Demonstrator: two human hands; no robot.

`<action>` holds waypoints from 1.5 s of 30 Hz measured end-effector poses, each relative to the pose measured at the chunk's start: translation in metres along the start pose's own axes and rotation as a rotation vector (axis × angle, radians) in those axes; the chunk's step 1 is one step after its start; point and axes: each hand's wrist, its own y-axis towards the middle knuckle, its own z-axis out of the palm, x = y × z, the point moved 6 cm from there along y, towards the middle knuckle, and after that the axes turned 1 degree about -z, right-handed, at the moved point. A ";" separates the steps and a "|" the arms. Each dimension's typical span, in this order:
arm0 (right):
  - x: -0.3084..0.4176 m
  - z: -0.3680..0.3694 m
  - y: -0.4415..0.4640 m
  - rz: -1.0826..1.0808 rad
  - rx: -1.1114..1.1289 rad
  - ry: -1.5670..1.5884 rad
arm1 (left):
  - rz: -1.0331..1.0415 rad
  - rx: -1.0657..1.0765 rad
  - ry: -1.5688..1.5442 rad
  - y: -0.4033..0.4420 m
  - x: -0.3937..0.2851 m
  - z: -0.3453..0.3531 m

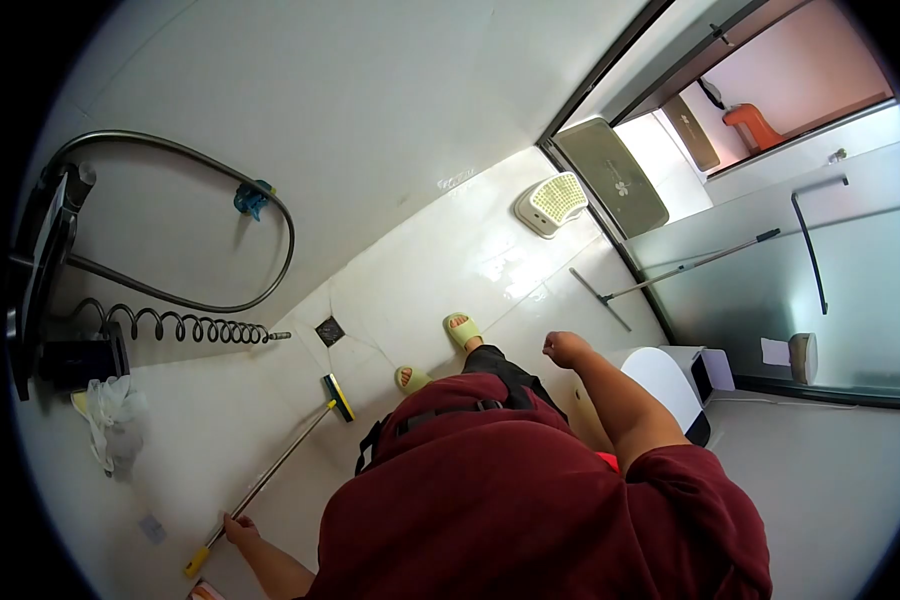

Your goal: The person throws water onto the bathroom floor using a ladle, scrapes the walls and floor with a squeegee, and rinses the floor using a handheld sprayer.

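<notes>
My left hand [240, 528], at the lower left, is closed around the metal pole of a long-handled floor brush [275, 466], just above its yellow end grip. The brush slants down to a dark green, yellow and white head [338, 398] by the floor near my feet. My right hand [567, 349] hangs in front of the white toilet [660, 388], fingers curled in with nothing visible in them. A square floor drain [329, 331] lies a little beyond the brush head.
A white and green step stool [553, 204] stands by the shower wall. A floor squeegee [685, 268] leans against the frosted glass door [860, 290]. Shower hose [290, 245] and coiled hose [185, 326] hang at left, above a plastic bag [115, 425]. A grey-green mat [610, 175] lies beyond the doorway.
</notes>
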 end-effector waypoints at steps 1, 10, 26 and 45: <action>0.002 -0.003 0.004 -0.032 -0.071 0.012 | -0.003 0.003 -0.007 -0.009 0.000 0.001; 0.031 -0.017 0.012 -0.100 0.104 -0.019 | 0.015 0.073 0.035 -0.040 -0.001 0.002; 0.027 -0.007 0.016 -0.137 0.079 -0.022 | 0.091 0.134 0.074 -0.041 0.015 0.004; 0.043 -0.058 0.119 -0.443 0.119 -0.448 | 0.158 0.114 -0.308 -0.094 0.099 -0.040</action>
